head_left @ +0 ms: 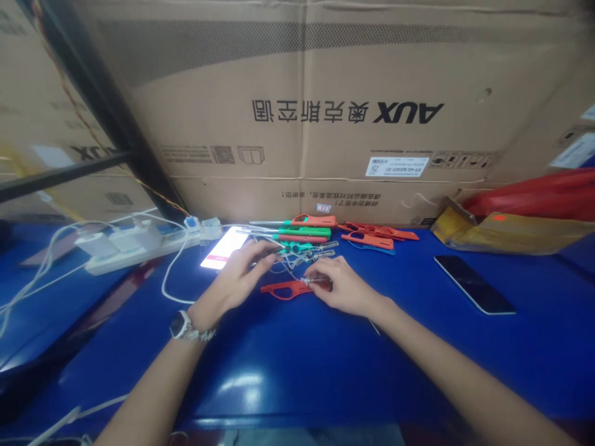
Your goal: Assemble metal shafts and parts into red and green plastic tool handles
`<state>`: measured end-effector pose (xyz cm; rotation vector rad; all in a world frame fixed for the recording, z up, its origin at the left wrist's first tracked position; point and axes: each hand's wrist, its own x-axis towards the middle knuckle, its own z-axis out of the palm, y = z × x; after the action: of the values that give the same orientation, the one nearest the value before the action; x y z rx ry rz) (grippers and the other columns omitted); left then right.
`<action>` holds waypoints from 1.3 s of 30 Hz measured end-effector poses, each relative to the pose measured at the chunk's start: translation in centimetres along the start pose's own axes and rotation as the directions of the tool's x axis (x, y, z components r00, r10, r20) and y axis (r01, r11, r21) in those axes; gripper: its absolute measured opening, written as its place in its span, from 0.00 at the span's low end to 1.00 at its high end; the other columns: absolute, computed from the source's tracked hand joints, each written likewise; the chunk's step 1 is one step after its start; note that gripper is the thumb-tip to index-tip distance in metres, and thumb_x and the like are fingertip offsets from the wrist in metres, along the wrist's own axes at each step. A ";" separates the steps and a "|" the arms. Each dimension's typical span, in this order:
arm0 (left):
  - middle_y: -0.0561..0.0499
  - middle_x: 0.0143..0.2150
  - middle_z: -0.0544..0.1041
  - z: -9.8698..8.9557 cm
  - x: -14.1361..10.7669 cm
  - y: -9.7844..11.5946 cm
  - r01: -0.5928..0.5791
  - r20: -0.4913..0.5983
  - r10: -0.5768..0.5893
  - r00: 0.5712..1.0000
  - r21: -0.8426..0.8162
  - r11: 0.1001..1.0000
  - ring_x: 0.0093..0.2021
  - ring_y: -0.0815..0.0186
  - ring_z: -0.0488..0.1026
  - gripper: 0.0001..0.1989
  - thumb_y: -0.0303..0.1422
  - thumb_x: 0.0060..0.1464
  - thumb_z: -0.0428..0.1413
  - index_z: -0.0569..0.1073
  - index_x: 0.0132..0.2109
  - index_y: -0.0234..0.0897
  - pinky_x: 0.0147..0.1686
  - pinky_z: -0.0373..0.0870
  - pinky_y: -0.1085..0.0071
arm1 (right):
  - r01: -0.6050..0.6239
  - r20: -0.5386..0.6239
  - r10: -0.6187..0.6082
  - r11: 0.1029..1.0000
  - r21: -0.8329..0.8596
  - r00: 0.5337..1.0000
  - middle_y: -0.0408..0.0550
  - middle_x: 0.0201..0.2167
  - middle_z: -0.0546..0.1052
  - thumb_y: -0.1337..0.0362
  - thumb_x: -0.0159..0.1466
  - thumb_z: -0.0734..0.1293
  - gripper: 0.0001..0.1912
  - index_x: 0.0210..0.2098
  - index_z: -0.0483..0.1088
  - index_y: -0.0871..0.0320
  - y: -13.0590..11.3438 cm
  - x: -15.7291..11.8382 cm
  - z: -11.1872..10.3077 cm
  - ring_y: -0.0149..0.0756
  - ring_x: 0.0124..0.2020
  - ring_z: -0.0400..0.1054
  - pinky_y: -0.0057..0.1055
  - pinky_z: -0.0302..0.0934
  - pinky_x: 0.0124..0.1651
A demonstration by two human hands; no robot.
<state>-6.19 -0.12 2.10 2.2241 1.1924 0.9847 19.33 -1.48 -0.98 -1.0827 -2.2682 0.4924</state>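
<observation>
My right hand (341, 285) is closed around a small see-through brownish piece (321, 282), its far end hidden by my fingers. Beneath it lies an orange-red lighter handle casing (284, 290) with a finger loop. My left hand (246, 269), wearing a watch, has thumb and fingertips bent together at some thin pale wires (289, 267); what they pinch is too small to make out. Just beyond are long-nosed gas lighters: an orange one (313, 220), a green one (309, 231) and a red one (302, 239). Clear small parts (325, 253) lie beside the wires.
A lit phone (225, 248) is by my left hand, a dark phone (474, 284) at right. More orange casings (372, 240) lie at the back. White power strip (139, 248) with cables stands left. An open yellow-brown box (525, 234) and large cardboard carton (334, 142) border the blue table (302, 371).
</observation>
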 end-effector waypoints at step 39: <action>0.51 0.28 0.69 2.4 0.2 0.7 0.038 -0.005 -0.038 0.999 0.163 0.986 0.36 0.60 0.65 0.22 0.45 0.68 0.45 0.74 0.34 0.38 0.38 0.63 0.63 | 0.033 -0.168 -0.007 0.987 0.155 0.986 0.44 0.34 0.78 0.67 0.66 0.64 0.04 0.37 0.71 0.55 0.8 1.6 0.2 0.35 0.35 0.71 0.33 0.62 0.43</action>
<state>-3.92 -0.41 0.99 2.3163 1.3551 0.9028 18.87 0.27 -1.06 -0.9833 -2.0557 0.5425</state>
